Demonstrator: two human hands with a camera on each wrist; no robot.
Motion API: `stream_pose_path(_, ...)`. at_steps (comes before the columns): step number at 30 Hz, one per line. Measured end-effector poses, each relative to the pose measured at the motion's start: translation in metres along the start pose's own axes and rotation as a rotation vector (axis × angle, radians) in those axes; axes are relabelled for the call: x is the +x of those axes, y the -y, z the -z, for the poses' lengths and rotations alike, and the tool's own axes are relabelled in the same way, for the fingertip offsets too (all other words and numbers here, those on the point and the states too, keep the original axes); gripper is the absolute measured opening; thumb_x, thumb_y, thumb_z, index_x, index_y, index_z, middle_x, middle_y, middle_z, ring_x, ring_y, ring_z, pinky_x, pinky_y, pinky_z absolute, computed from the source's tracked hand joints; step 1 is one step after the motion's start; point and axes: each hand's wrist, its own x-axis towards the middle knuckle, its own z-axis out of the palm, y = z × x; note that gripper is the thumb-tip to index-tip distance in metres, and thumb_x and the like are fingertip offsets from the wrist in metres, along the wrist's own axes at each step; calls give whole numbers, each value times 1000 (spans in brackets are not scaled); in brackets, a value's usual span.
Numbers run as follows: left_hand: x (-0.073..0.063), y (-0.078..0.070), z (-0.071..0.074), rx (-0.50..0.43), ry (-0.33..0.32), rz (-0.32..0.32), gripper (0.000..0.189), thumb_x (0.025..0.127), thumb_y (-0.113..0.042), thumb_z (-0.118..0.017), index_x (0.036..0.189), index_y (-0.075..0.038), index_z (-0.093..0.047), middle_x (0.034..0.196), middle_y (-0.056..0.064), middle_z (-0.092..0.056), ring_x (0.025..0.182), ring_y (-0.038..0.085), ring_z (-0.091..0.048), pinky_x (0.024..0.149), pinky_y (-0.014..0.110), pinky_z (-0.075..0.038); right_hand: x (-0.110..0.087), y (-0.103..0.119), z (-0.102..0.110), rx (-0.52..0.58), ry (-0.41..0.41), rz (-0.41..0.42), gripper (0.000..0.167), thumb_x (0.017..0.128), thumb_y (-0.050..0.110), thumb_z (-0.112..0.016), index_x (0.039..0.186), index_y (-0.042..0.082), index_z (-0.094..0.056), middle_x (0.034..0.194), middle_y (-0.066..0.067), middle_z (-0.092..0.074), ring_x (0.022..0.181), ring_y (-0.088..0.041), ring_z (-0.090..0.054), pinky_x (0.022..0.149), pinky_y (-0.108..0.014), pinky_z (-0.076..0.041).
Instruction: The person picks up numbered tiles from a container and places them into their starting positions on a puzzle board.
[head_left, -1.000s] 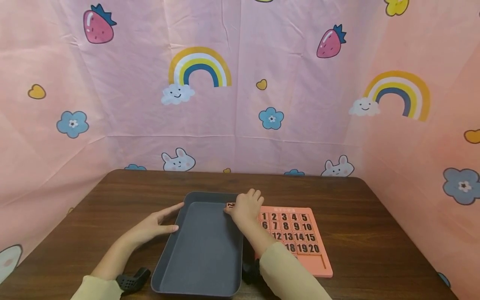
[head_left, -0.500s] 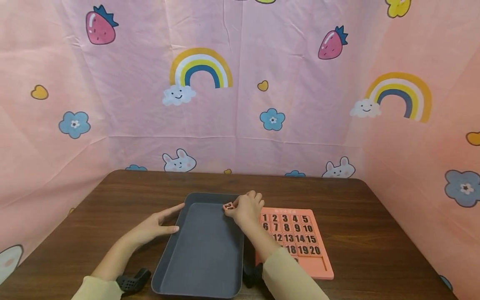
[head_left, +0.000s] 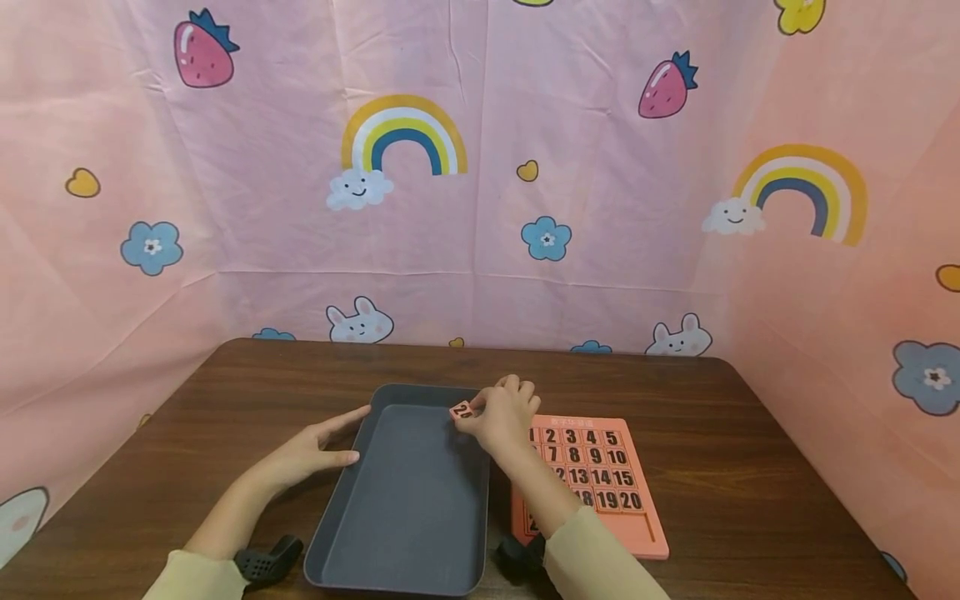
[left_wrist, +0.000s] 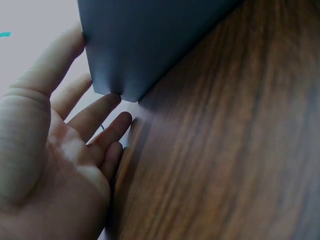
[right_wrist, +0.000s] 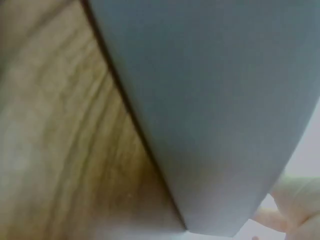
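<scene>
In the head view my right hand [head_left: 504, 418] pinches a small square number tile [head_left: 461, 410] between thumb and fingers, over the far right corner of a grey tray [head_left: 412, 508]. The tile's first digit reads 2; fingers partly cover the rest. My left hand [head_left: 303, 454] lies along the tray's left side, thumb and fingers spread, their tips at its wall. The left wrist view shows that hand [left_wrist: 65, 155] with fingertips against the tray wall [left_wrist: 155, 40]. A pink number board [head_left: 637, 529] with rows of numbered tiles lies right of the tray, partly hidden by my right forearm.
Everything stands on a dark wooden table [head_left: 750, 483]. A pink patterned cloth [head_left: 480, 225] hangs behind and at both sides. The tray's raised wall [right_wrist: 215, 110] fills much of the right wrist view. The number board has a bare strip near its front right.
My right hand has shifted slightly right and up, and the tile in its fingers has turned and tilted. My left hand and the tray have stayed put.
</scene>
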Motion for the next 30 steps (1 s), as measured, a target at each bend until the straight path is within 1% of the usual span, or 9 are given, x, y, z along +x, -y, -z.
stream_pose_path(6, 0, -2, -1, 0, -1, 0, 67, 92, -22, -65, 151, -16, -32, 154, 20, -24, 139, 49, -9, 98, 74, -17, -13, 1, 16, 25, -5, 78, 29, 64, 46, -86, 79, 23, -76, 96, -2, -43, 94, -28, -34, 79, -46, -26)
stream_pose_path(10, 1, -2, -1, -17, 3, 2, 67, 92, -22, -65, 151, -15, -32, 153, 21, -24, 139, 49, -10, 98, 74, -17, -24, 1, 28, 35, -6, 138, 28, 65, 45, -86, 80, 24, -76, 98, -2, -42, 97, -29, -34, 79, -47, -27)
stream_pose_path(16, 2, -3, -2, -21, 5, 8, 68, 92, -21, -65, 151, -15, -32, 153, 21, -24, 138, 49, -12, 98, 72, -19, -39, -3, 43, 98, -16, 214, 26, 62, 39, -88, 78, 24, -75, 99, 1, -42, 101, -28, -35, 80, -47, -26)
stream_pose_path(21, 1, -4, -2, 0, 1, 7, 68, 92, -19, -65, 151, -13, -31, 153, 22, -24, 138, 49, -13, 98, 72, -20, -48, -11, 56, 130, -4, 273, 24, 63, 38, -89, 78, 26, -75, 99, 4, -42, 102, -27, -34, 81, -46, -24)
stream_pose_path(26, 0, -3, -2, 10, 3, -2, 68, 92, -19, -64, 151, -11, -30, 152, 23, -25, 137, 50, -15, 98, 71, -23, -56, -23, 66, 119, 21, 304, 24, 61, 38, -89, 77, 29, -74, 98, 6, -41, 101, -26, -33, 77, -44, -22)
stream_pose_path(30, 1, -3, -2, 5, 5, -8, 67, 92, -19, -64, 151, -11, -31, 152, 22, -26, 137, 49, -16, 99, 69, -24, -63, -34, 76, 108, 31, 323, 24, 60, 37, -90, 76, 31, -73, 103, 4, -45, 104, -27, -36, 77, -46, -24)
